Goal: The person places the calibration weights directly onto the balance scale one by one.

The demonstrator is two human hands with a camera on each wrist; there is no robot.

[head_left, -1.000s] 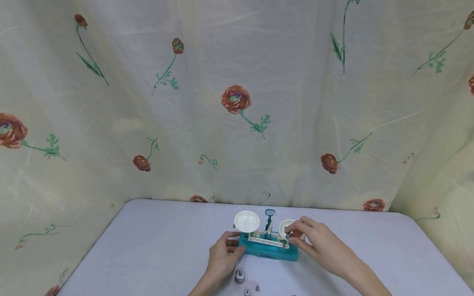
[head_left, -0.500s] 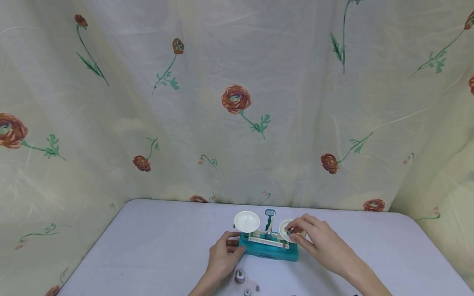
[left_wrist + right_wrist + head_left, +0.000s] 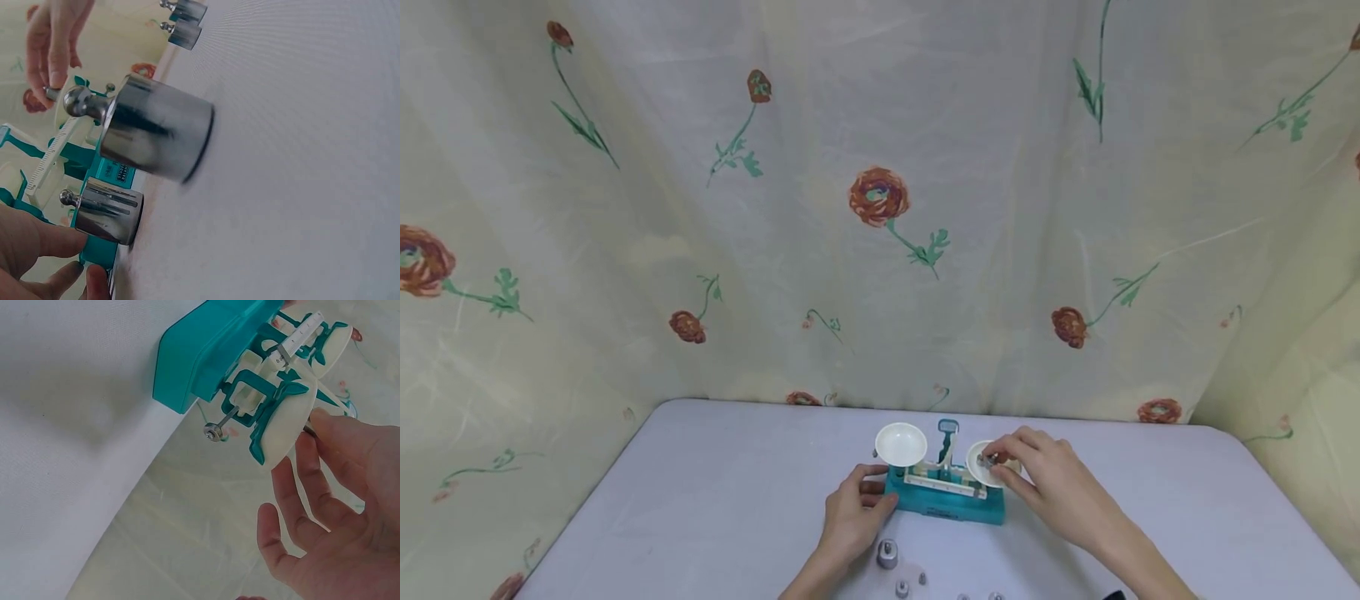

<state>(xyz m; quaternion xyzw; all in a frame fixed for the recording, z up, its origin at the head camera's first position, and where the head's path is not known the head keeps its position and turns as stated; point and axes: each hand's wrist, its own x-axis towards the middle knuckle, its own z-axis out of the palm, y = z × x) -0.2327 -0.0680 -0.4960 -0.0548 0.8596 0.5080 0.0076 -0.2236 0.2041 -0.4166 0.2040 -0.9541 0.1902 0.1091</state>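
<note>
A teal balance scale with two white pans stands on the table. My left hand grips the left end of its base, thumb in front. Over the right pan, my right hand pinches a small metal weight between thumb and fingertips, low at the dish. In the right wrist view most of that weight is hidden by the fingers and the pan's rim. The left pan holds nothing and sits higher than the right one; the ruled beam slopes down to the right.
In front of the scale stand several knobbed metal weights, among them a large one near my left wrist and smaller ones by the lower edge. A flowered curtain hangs behind the table's back edge.
My right hand has carried the small weight from the pan's front edge slightly back, over the pan's middle. The left hand keeps its hold on the base.
</note>
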